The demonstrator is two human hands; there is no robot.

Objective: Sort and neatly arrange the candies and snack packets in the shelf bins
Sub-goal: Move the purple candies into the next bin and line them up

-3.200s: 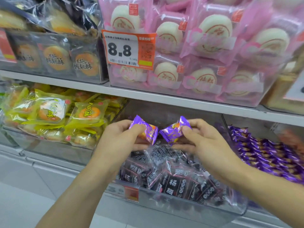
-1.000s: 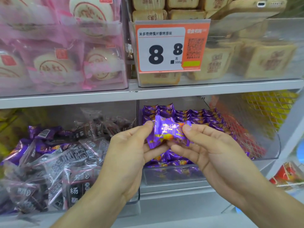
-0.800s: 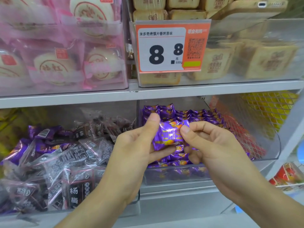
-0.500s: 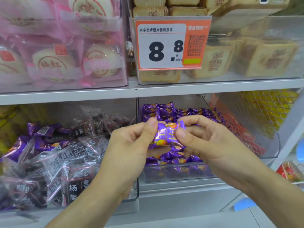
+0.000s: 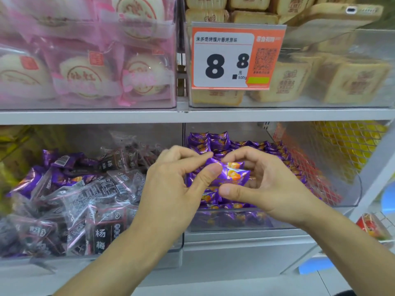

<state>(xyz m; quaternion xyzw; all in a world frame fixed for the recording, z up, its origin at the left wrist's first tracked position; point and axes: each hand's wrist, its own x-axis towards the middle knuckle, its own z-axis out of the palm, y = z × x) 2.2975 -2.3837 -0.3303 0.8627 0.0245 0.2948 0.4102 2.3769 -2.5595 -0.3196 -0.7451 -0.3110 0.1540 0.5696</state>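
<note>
A: Where is the candy (image 5: 232,173) now?

B: Over the right-hand bin (image 5: 320,189), the one filled with matching purple sweets (image 5: 220,142); both hands carry it above the pile, not yet set down.

A: How do the hands stand?

B: The left hand (image 5: 171,189) pinches the candy's left end between thumb and forefinger; the right hand (image 5: 263,184) curls round it from the right, forefinger on top and thumb beneath; whether those fingers press it or only cup it cannot be told.

A: How will it handle?

B: Probably very light; the foil wrapper looks glossy, so likely slippery and crinkly; the crimped ends give the surest hold, since the middle may slide under the fingers; it seems in no way fragile.

A: And the other bin (image 5: 92,133)?

B: It lies just left of the purple one and holds dark plum packets (image 5: 100,233) with a few stray purple candies (image 5: 53,159) mixed in at the back; those would likely belong with the purple pile too.
</note>
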